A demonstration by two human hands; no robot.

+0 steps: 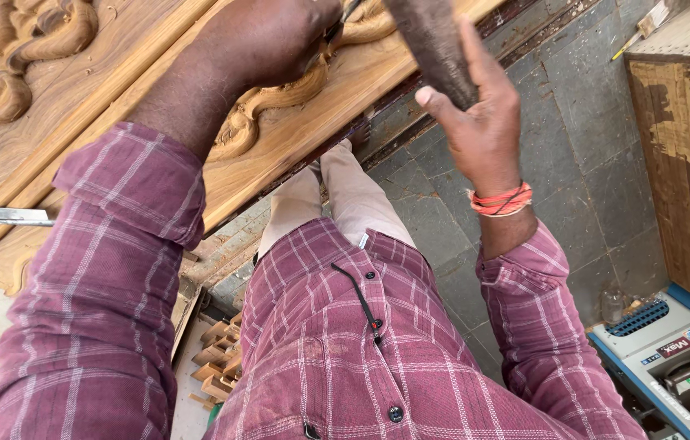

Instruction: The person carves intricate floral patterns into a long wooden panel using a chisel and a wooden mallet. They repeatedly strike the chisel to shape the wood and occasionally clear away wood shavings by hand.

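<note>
Both hands up: left hand (pixel 267 37) fisted around a chisel (pixel 343 18) pressed to the carved panel (pixel 312 122); right hand (pixel 479 122) raised beside it, gripping a dark wooden mallet (pixel 434 45) just above the chisel.

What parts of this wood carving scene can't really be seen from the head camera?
- Chisel: only a bit shows; the left hand hides the rest, and the top edge cuts off its tip.
- Mallet in the right hand: its top is cut off by the top edge.
- Carved panel: the left sleeve covers part.
</note>
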